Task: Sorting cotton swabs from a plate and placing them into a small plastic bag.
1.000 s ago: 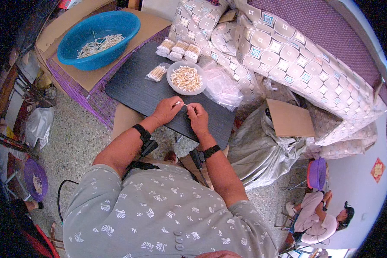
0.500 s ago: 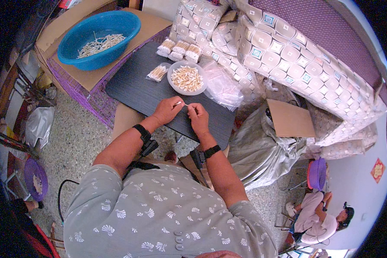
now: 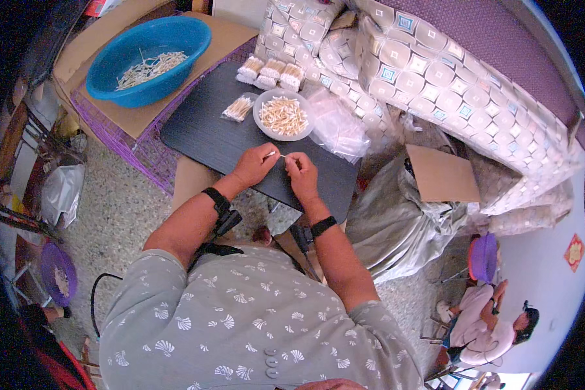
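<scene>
A thin cotton swab (image 3: 277, 155) spans the small gap between my two hands over the near edge of the dark table. My left hand (image 3: 255, 166) pinches one side of it, a white tip showing at the fingertips. The other end sits in the closed fingers of my right hand (image 3: 302, 177). Just beyond the hands stands a round whitish bowl (image 3: 283, 116) heaped with loose swabs. To its left lies a clear bag of swabs (image 3: 238, 108). Several packed swab bags (image 3: 271, 73) are stacked behind the bowl.
Clear plastic bags (image 3: 337, 123) lie right of the bowl on the dark table (image 3: 198, 123). A blue basin (image 3: 97, 84) with swabs rests on cardboard at far left. Right of the table are a grey cloth (image 3: 396, 227) and a cardboard piece (image 3: 443, 174). Another person (image 3: 484, 325) sits at lower right.
My hands stay almost in place, still pinching the swab. The view has shifted slightly; the other objects keep their places.
</scene>
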`<state>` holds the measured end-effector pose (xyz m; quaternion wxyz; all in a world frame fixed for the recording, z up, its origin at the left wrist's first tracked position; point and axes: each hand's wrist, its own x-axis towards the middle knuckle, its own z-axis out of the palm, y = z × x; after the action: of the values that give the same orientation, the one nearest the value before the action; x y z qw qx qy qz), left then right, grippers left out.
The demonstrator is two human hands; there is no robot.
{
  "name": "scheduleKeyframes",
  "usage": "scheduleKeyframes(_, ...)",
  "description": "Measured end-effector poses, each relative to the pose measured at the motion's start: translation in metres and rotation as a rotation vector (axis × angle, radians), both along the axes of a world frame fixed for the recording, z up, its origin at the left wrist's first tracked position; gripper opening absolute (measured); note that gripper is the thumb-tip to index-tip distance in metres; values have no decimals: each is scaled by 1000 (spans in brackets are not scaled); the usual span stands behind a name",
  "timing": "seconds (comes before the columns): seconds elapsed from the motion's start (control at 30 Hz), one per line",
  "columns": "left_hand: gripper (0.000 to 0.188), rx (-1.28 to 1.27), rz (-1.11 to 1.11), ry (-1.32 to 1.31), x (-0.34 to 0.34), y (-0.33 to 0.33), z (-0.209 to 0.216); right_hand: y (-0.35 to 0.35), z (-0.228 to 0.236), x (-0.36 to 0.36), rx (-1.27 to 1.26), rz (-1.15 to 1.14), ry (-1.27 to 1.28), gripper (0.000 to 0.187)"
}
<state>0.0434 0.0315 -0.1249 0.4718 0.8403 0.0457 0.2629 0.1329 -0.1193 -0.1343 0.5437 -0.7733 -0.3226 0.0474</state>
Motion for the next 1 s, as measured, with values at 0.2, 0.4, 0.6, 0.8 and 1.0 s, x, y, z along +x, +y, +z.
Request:
scheduleKeyframes(0.2, 18, 9, -7, 5, 0, 2, -2, 0, 4, -4, 43, 13, 103, 12)
scheduleKeyframes(0.4, 18, -6, 6, 13, 2, 0, -5, -1, 1, -3, 62, 6, 12, 14)
scheduleKeyframes(0.6, 18, 3, 7, 14, -2, -1, 1, 0, 3, -3, -3, 11, 72, 16)
scheduleKeyframes(0.8, 18, 9, -5, 23, -2, 2, -1, 2, -3, -1, 54, 12, 56, 14)
scheduleKeyframes(1.0, 17, 4, -26, 50, 0, 2, -1, 2, -9, 3, 97, 11, 15, 9)
